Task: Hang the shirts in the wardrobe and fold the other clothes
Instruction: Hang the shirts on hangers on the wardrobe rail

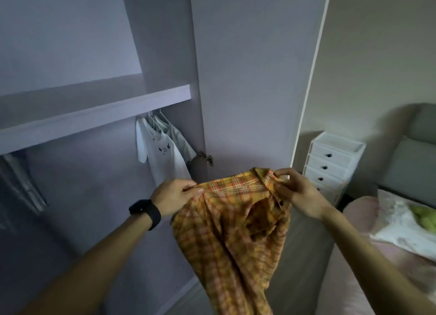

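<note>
An orange and yellow plaid shirt [231, 232] hangs in the air in front of the open wardrobe [94, 107]. My left hand [173, 198] pinches its left shoulder, with a black watch on that wrist. At the collar on the right, my right hand [298, 192] grips the cloth. The rest of the shirt droops down between my arms. Inside the wardrobe, under the shelf, white T-shirts [162, 149] hang on hangers.
The open wardrobe door [254, 79] stands straight ahead. A white drawer unit [330, 163] sits to the right of it. A bed with pink bedding [368, 267] and a white and green cloth pile [405, 222] lies at the right. Something dark hangs at the wardrobe's far left [21, 180].
</note>
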